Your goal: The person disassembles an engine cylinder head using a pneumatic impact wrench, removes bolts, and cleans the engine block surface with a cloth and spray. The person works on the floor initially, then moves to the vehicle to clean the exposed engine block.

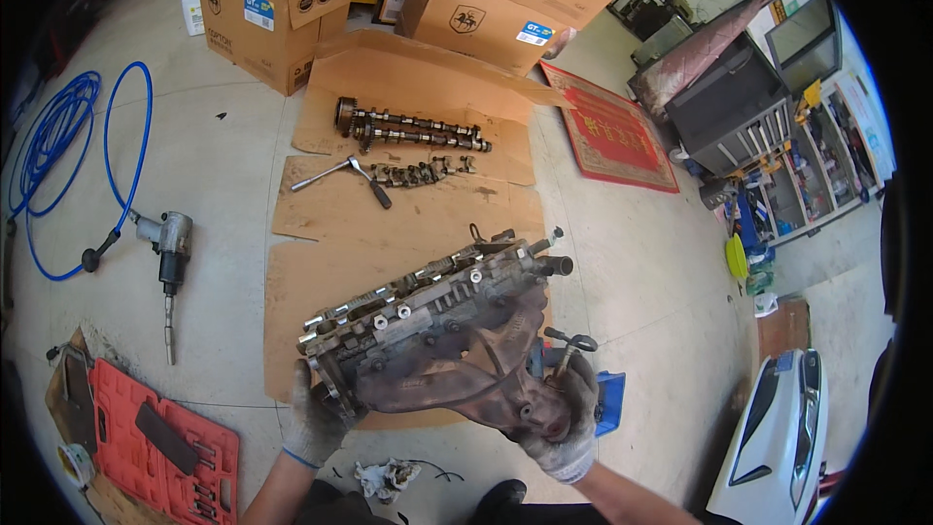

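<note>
Gripping: left hand (313,418) and right hand (564,423), both gloved, fingers curled tight around opposite ends of an engine head (428,331), tilted above cardboard sheets (321,272). Camshafts (413,128) lie well apart.

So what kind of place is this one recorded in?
Most likely a car repair workshop: gloved hands hold an engine cylinder head over cardboard on the floor, camshafts lie beyond, and an air impact wrench sits left.

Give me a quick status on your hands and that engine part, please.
Left hand and right hand, both gloved, grip the cylinder head at opposite ends. Head held above cardboard sheet, rusty manifold facing up. Camshafts and wrench lie apart, beyond.
</note>
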`<state>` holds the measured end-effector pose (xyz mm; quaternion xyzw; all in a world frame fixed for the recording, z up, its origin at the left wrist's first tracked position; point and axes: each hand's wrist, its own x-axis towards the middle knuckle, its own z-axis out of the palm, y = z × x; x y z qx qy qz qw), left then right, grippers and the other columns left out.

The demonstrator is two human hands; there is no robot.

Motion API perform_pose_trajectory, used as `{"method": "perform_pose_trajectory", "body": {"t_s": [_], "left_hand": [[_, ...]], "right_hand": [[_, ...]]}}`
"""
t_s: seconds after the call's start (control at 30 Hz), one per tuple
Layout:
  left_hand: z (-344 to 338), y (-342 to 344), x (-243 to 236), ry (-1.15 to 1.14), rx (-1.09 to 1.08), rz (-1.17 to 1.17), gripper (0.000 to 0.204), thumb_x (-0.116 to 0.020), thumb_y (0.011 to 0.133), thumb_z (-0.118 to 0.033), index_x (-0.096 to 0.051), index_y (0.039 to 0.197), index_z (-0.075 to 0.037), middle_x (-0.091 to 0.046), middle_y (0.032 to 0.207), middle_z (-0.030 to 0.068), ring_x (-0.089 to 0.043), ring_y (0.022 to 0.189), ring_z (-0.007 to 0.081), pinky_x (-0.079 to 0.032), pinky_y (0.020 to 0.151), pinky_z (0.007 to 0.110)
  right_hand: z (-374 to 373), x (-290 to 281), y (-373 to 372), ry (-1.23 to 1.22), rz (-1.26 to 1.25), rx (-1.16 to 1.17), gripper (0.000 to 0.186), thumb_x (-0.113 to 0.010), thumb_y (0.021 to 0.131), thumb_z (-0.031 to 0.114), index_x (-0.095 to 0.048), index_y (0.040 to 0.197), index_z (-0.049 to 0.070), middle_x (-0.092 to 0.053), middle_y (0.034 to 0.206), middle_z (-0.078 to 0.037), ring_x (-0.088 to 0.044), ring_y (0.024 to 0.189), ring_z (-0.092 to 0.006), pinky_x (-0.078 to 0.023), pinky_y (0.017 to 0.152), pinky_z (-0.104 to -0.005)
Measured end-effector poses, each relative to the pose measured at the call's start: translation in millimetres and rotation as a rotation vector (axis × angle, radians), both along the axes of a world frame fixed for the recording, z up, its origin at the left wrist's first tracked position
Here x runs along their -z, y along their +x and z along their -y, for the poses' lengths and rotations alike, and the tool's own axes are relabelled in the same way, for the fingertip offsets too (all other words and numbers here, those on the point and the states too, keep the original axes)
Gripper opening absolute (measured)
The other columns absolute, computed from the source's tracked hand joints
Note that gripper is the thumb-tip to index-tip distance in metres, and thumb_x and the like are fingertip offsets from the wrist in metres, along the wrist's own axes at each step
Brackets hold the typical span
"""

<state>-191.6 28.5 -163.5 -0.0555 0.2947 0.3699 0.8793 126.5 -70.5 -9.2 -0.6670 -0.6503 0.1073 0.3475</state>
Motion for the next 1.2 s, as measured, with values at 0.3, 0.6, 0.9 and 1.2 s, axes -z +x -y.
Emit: {"method": "perform_pose_trajectory", "body": {"t_s": [0.3, 0.6, 0.9, 1.2], "left_hand": [[2.2, 19.2, -22.8, 0.092, 0.107, 0.110, 0.093, -0.035, 0.092, -0.083, -0.042, 0.155, -0.014, -0.049, 0.154, 0.0099, -0.046, 0.141, 0.0338, -0.041, 0.114, 0.055], [27.5, 25.7, -14.1, 0.210, 0.080, 0.010, 0.095, -0.038, 0.091, -0.080, -0.044, 0.154, -0.010, -0.048, 0.155, 0.0108, -0.049, 0.139, 0.0318, -0.041, 0.113, 0.055], [47.8, -47.1, 32.2, 0.071, 0.327, -0.047, 0.080, -0.056, 0.091, -0.074, -0.059, 0.139, -0.010, -0.056, 0.075, -0.0012, -0.067, 0.096, 0.0236, -0.051, 0.097, 0.057], [63.5, -35.3, 59.7, 0.092, 0.268, -0.257, 0.063, -0.054, 0.098, -0.063, -0.052, 0.139, -0.015, -0.061, 0.130, 0.0127, -0.062, 0.115, 0.0387, -0.047, 0.103, 0.063]], "right_hand": [[30.4, 41.2, -48.3, 0.307, -1.503, 0.665, 0.078, -0.034, 0.106, 0.060, -0.031, 0.157, 0.001, -0.040, 0.158, -0.016, -0.042, 0.143, -0.0338, -0.034, 0.119, -0.0513], [46.6, 41.2, -26.7, 0.155, -1.911, 0.589, 0.061, -0.052, 0.102, 0.051, -0.050, 0.142, 0.005, -0.065, 0.125, -0.013, -0.065, 0.112, -0.0328, -0.054, 0.096, -0.0497], [94.3, 116.7, 5.7, 0.077, -1.992, 0.593, 0.046, -0.047, 0.104, 0.038, -0.055, 0.135, 0.006, -0.064, 0.129, -0.016, -0.065, 0.116, -0.0347, -0.054, 0.099, -0.0525], [124.8, 174.5, -0.5, 0.013, -1.956, 0.768, 0.045, -0.041, 0.105, 0.042, -0.057, 0.133, 0.010, -0.063, 0.136, -0.012, -0.062, 0.123, -0.0319, -0.049, 0.108, -0.0512]]}}
